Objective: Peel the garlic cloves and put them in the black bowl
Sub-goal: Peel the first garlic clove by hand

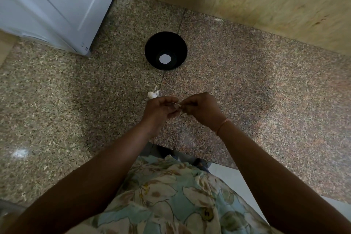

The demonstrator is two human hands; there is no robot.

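A black bowl (166, 51) stands on the speckled granite counter (266, 85), with a pale round spot at its bottom. A white garlic piece (153, 93) lies on the counter just beyond my hands. My left hand (160, 109) and my right hand (201, 109) meet in front of me, above the counter. Their fingertips pinch a small garlic clove (177, 104) between them; the fingers hide most of it.
A white appliance (53, 4) stands at the back left on the counter. A yellowish stone wall (266, 0) runs behind the bowl. The counter's front edge (218, 163) is close to my body, with pale floor to its right.
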